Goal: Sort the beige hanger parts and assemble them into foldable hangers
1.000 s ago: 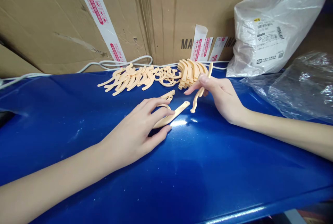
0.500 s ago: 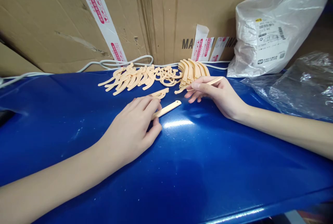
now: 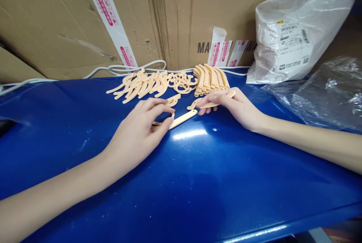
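Observation:
My left hand [image 3: 138, 128] is closed in a pinch at the near end of a straight cream plastic hanger arm [image 3: 185, 117]. That arm lies low over the blue table, its holed end pointing right. Just beyond my left fingertips another cream hanger piece [image 3: 174, 100] shows, partly hidden by the hand. My right hand [image 3: 237, 108] grips a curved cream hanger arm [image 3: 194, 104] between thumb and fingers. Its bent end points left and its other end sticks out above the thumb. A small gap separates the right fingertips from the straight arm's holed end.
Behind my hands lie a spread of curved cream arms [image 3: 138, 86], a heap of cream hooks [image 3: 183, 83] and a row of stacked arms [image 3: 210, 77]. A white cable [image 3: 96, 70], cardboard boxes [image 3: 181, 17] and plastic bags [image 3: 294, 39] border the blue table [image 3: 198, 190].
My right hand has come slightly left and down with its curved arm, closer to the straight arm. My left thumb and forefinger have drawn together in a pinch.

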`<state>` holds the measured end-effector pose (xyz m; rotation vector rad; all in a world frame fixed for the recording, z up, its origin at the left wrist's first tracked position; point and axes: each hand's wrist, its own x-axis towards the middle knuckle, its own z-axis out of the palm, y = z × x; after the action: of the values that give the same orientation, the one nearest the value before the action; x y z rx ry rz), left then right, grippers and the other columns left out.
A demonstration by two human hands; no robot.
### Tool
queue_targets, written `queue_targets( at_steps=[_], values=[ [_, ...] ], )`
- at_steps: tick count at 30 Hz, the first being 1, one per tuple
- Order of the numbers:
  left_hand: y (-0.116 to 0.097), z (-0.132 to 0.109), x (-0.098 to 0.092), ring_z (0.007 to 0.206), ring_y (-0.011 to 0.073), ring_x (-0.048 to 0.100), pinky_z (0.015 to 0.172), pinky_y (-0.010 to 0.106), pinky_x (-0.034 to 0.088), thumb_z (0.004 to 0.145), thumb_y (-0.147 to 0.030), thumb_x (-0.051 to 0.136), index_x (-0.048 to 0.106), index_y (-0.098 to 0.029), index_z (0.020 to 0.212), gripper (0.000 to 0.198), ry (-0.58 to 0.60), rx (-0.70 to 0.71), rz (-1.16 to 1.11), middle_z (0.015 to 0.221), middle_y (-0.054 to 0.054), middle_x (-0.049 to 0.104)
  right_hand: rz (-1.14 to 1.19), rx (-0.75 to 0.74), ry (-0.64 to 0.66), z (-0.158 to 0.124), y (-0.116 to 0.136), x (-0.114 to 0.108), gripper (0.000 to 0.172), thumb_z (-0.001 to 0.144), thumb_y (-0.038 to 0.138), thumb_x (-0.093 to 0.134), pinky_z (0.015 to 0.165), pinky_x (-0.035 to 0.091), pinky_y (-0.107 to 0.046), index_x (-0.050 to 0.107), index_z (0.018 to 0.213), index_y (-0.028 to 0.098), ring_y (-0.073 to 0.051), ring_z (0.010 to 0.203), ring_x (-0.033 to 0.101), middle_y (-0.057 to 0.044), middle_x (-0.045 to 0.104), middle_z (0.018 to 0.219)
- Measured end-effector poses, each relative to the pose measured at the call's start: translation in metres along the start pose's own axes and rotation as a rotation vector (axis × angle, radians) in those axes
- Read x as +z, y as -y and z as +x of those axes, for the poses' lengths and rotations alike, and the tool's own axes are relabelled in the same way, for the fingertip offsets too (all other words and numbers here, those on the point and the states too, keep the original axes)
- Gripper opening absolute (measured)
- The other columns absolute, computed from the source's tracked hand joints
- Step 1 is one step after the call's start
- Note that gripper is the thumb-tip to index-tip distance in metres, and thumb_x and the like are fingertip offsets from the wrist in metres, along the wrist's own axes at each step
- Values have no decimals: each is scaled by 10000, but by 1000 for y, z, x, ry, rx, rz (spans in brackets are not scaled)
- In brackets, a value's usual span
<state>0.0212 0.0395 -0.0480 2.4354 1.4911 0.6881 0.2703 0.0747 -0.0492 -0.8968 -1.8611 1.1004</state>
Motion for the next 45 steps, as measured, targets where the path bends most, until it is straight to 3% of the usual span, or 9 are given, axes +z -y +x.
queue_targets(
  at_steps=[3,10,14,18,20,26,31,41,45],
  values=[
    [5,6,1,1213,244,548,1022,433,452,871,-445,593,720,-255,992,259,-13,-53,-110,1248,39,619,51,59,89,1,-1,-2,263,896,200,532,774,525,-254,761,1022,178,-131,804,696,-15,778,860],
    [14,16,1,1251,265,533,1103,493,349,805,-478,670,757,-301,1010,285,5,-122,-188,1279,31,633,48,87,163,1,-1,-3,191,877,316,664,884,518,-287,753,948,163,-143,873,711,-18,778,884],
    [18,18,0,1215,276,562,1080,476,377,723,-501,760,770,-299,953,307,-13,-79,-174,1199,33,680,115,54,152,1,-6,-2,311,880,269,666,881,515,-308,652,1163,140,-152,896,709,-40,767,926],
    [14,16,0,1139,266,604,989,447,438,803,-448,701,739,-289,982,243,-34,-4,-77,1182,18,697,108,16,103,3,-8,-3,518,889,173,606,831,503,-317,430,1376,159,-144,833,666,-9,715,869],
    [11,14,-1,1088,265,624,936,438,461,834,-430,657,709,-278,1027,251,-34,-1,-29,1169,17,707,76,15,85,3,-8,-3,528,899,146,538,753,487,-299,383,1403,165,-133,756,608,9,660,829],
    [7,15,-1,1091,299,633,927,468,482,813,-435,625,641,-226,1114,367,-33,-93,-7,1193,53,703,-170,-7,1,0,-5,-3,354,962,368,534,556,322,-264,525,1281,215,-112,606,388,51,424,689],
    [9,14,1,1180,281,617,1001,464,474,831,-425,610,691,-240,1130,360,-34,-42,15,1252,47,691,-257,-35,-16,-1,-5,-3,305,994,430,473,587,320,-262,622,1099,186,-101,637,405,25,474,740],
    [13,15,-5,1181,281,636,967,436,532,900,-499,508,724,-223,1164,439,5,135,187,1258,66,699,-282,-55,-18,-2,-5,-3,331,994,438,474,606,344,-249,649,1083,172,-95,628,425,26,503,734],
    [14,16,-6,1186,296,627,972,453,526,907,-516,480,713,-223,1179,462,25,151,210,1272,75,690,-292,-68,13,-3,-3,-2,365,1000,451,452,650,377,-252,673,1083,172,-114,711,508,-6,611,847]
  ],
)
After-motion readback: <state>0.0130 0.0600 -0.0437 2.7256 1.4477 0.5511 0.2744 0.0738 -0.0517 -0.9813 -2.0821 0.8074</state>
